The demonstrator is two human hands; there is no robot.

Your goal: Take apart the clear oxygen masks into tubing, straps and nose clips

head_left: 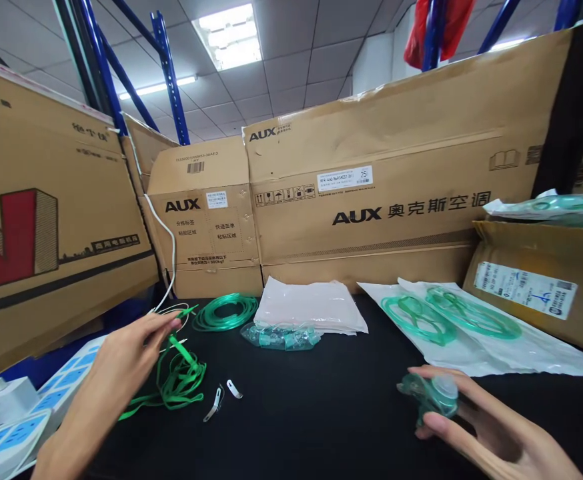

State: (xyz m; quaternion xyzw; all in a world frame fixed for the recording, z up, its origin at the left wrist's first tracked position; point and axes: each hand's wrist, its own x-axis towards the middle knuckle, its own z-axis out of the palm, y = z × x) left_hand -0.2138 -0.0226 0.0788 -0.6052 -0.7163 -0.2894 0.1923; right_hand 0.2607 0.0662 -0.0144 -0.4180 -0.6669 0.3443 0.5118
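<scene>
My left hand (134, 347) pinches the end of a thin bright green strap (184, 383), and the rest of the strap lies tangled on the black table below. At the right, my right hand (496, 420) grips a small translucent green mask (429, 397) with a round pale fitting, between thumb and fingers. Two small metal strips (214, 404) lie on the table between the hands, nearer the left one. Behind them are a coil of green tubing (227, 312) and a clear bag of green plastic pieces (284, 337). My left fingertips partly hide the strap's end.
A stack of white sheets or pouches (306, 303) lies at the back. White pouches with coiled green tubing (416, 320) are to its right, beside an open carton (536, 280). White power strips (16, 433) run along the left. Tall cardboard panels (371, 233) wall in the table.
</scene>
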